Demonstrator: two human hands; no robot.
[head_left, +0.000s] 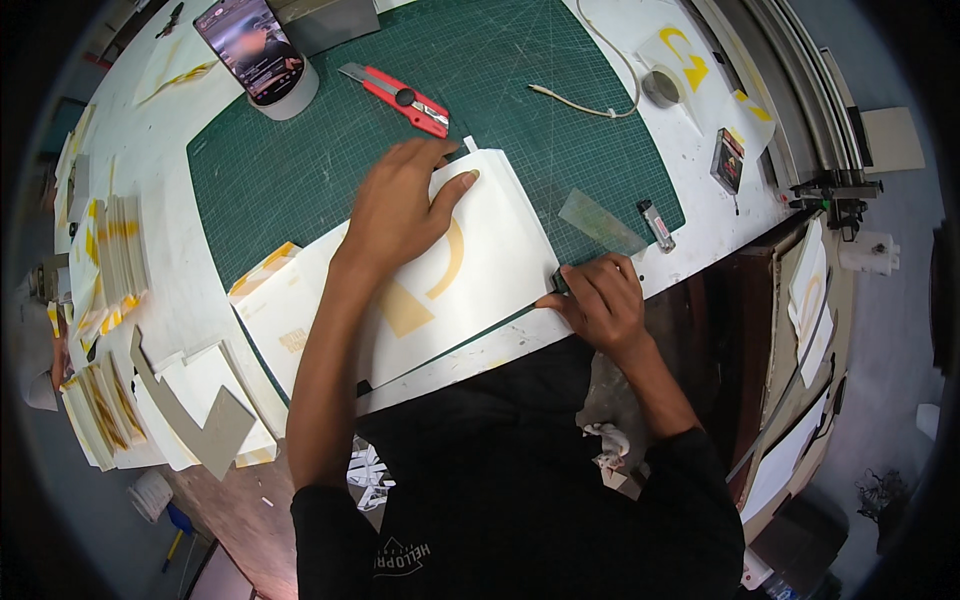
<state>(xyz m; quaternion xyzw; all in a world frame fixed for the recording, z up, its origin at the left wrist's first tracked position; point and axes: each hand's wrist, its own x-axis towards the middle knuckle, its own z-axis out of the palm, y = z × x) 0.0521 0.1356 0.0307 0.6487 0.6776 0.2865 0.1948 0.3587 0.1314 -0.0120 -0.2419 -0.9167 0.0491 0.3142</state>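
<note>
A white sheet with pale yellow print [470, 262] lies at a slant over the near part of the green cutting mat. My left hand [400, 205] grips its far edge, thumb flat on top and fingers curled past the border, beside a white strip [471, 145]. At the right corner, my right hand [605, 302] pinches a small black piece [559, 282] against the sheet; whether it is a clip I cannot make out. Another black piece [364, 388] shows at the near left edge. Beyond my left hand rests a red utility knife [400, 98], blade out.
On the green cutting mat [270, 180] lie a clear plastic strip [600, 222] and a lighter [656, 226]. A phone [250, 45] leans on a tape roll [290, 98]. Cord [575, 103] and a small box [728, 160] sit right; folded paper stacks [120, 255] and grey board [215, 435] lie left.
</note>
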